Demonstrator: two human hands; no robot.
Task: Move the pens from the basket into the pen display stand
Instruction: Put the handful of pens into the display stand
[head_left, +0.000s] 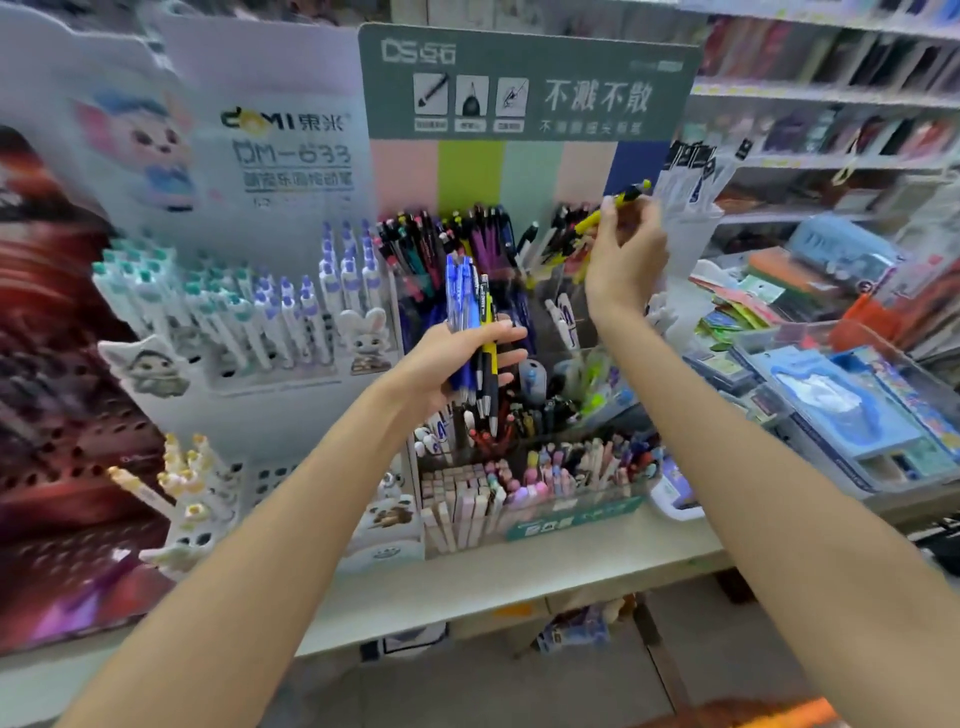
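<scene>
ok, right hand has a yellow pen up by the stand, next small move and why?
Probably lower the yellow pen into the upper-right compartment of the display stand: the right hand pinches it just above that row, and the left hand holds more pens waiting.

Setting: stationery shop. Evidence: branded pen display stand (524, 83) at 12 o'clock, compartments packed with pens; second stand with cartoon header card (260, 130) at 10 o'clock; packaged stationery (831, 410) on shelves (826, 93), 2–3 o'clock.

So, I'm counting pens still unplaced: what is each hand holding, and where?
Left hand grips a bundle of pens around mid-barrel; right hand pinches a yellow pen mid-barrel.
</scene>
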